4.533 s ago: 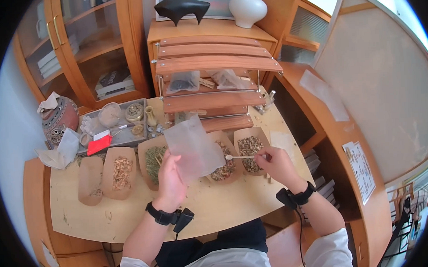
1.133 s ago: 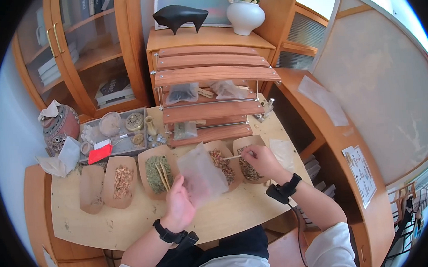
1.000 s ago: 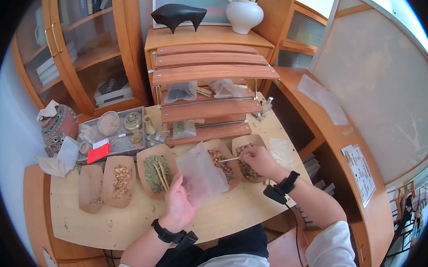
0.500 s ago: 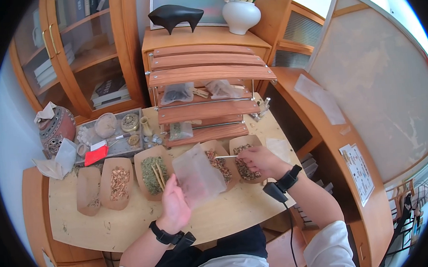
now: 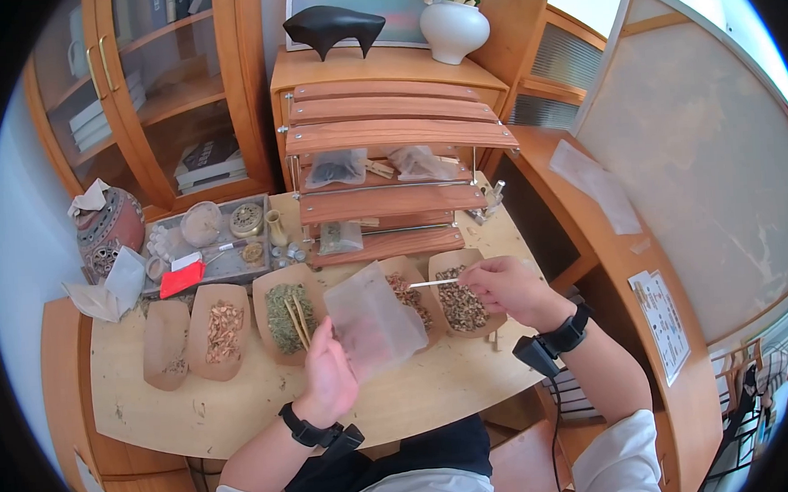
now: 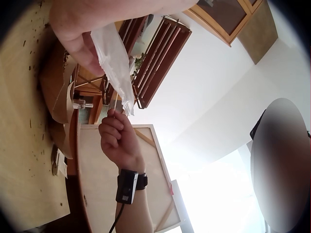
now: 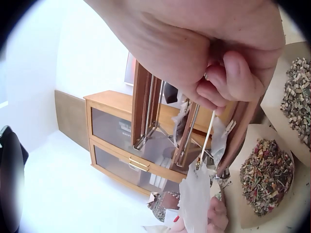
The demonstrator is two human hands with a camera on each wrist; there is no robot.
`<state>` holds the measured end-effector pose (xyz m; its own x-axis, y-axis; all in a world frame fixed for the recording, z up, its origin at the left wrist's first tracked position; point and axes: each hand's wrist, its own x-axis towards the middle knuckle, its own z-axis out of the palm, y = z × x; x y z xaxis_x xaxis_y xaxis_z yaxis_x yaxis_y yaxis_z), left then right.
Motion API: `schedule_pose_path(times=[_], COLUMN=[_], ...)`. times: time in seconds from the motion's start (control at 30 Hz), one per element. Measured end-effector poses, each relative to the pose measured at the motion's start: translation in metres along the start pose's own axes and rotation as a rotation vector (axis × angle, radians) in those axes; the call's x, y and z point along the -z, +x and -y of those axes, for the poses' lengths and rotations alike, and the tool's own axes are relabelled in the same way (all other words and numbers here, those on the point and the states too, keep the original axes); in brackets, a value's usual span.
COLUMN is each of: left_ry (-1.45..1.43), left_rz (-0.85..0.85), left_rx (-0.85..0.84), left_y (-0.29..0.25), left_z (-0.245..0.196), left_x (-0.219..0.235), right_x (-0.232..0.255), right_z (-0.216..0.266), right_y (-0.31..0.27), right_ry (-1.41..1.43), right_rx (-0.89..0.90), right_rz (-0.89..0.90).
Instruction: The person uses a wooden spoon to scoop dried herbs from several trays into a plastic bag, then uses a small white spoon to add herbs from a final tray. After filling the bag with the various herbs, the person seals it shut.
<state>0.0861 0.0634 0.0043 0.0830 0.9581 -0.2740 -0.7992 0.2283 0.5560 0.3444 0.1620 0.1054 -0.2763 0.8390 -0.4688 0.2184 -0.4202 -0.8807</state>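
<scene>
In the head view my left hand (image 5: 329,374) holds a translucent white pouch (image 5: 375,318) by its lower left side, thumb along its edge. My right hand (image 5: 514,291) pinches the thin pale handle of a small spoon (image 5: 433,283). The spoon's far end reaches the pouch's upper right edge, where its bowl is hidden. The right wrist view shows the spoon handle (image 7: 209,136) running down to the pouch (image 7: 195,199). Behind the pouch stands a paper tray (image 5: 438,328) of mixed dried flowers and herbs; under the right hand is a tray of brown chopped herbs (image 5: 461,303).
Further left stand a green herb tray (image 5: 282,327) with two wooden sticks, a tray of tan slices (image 5: 225,331) and a nearly bare tray (image 5: 163,347). A wooden rack (image 5: 383,206) with filled pouches rises behind. A grey tray (image 5: 235,265) of small vessels lies back left.
Over the last half second my right hand has drawn slightly right with the spoon. Against 4.5 seconds ago, the pouch is lower and further right, and the spoon's bowl, visible then, is now hidden.
</scene>
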Motion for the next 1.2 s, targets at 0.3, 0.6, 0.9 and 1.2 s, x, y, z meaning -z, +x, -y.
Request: schedule_pose_path(times=[0.3,0.6,0.9,1.2], left_ry=[-0.006,-0.041,-0.048,-0.053], left_rz=[0.016,0.013,0.003,-0.029], left_rx=[0.021,0.034,0.024,0.019], left_y=[-0.001,-0.003,-0.001,-0.002], left_z=[-0.001,-0.004,-0.003,-0.004], left_x=[-0.001,-0.002,0.000,-0.003], right_x=[-0.028,-0.006,-0.012,-0.014], right_z=[0.001,-0.013,-0.057,-0.064], right_y=[-0.013,0.002,0.046,0.059], right_ry=[-0.378,-0.521,-0.738,-0.488], right_rx=[0.224,0.532,0.593,0.246], right_rz=[-0.058,-0.276,-0.320,-0.153])
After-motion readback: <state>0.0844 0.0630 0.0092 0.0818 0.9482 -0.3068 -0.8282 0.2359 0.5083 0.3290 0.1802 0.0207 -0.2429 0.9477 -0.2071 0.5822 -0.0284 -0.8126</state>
